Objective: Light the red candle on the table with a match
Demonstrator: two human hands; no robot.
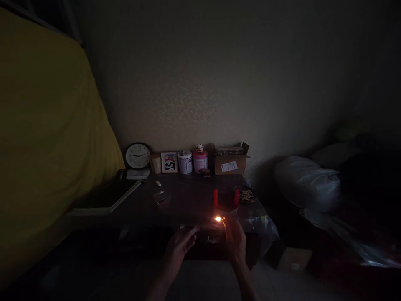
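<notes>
My right hand pinches a burning match whose bright flame points left, just in front of the table's near edge. Beyond it stand two upright red candles, a left candle and a right candle; no flame shows on either. My left hand is held lower left, apart from the flame, with its fingers closed around a small, pale-edged thing too dark to name. Behind the right candle, a round dish bears a heap of matchsticks.
Along the wall stand a clock, a cup, a panda picture, a white can, a pink can and a cardboard box. A large book lies left. Plastic bags are at right.
</notes>
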